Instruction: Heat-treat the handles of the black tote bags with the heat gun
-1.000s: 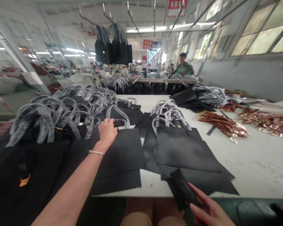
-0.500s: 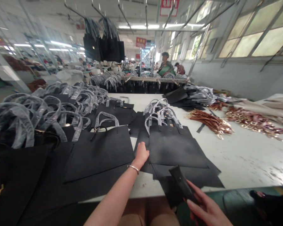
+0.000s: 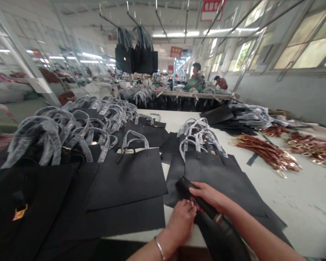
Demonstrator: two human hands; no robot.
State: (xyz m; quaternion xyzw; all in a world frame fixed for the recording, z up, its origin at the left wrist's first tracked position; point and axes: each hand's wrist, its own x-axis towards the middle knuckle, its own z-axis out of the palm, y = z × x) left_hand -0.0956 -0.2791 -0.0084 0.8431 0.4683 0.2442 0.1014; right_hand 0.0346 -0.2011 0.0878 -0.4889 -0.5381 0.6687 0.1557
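Observation:
In my right hand (image 3: 206,195) is a long, narrow black leather-like piece (image 3: 183,184), its thumb on top and the fingers underneath. A small stud shows near its far end, and a ribbed dark length hangs towards me. My left hand (image 3: 181,221), with a bracelet at the wrist, is closed at the near-left side of this piece. What its fingers pinch is hidden. Both hands are over the near edge of a stack of flat black bag panels (image 3: 214,174) with plastic-wrapped handles (image 3: 198,136).
More black bag panels (image 3: 133,177) lie to the left, below a heap of wrapped handles (image 3: 46,139). Brown straps with metal clasps (image 3: 268,152) are on the white table (image 3: 309,188) at right. Black bags (image 3: 137,58) hang from a rack. Other people work farther back.
My right hand has brought the black piece up and left onto the panel stack. My left hand has come back from between the stacks to meet it. The view has turned left.

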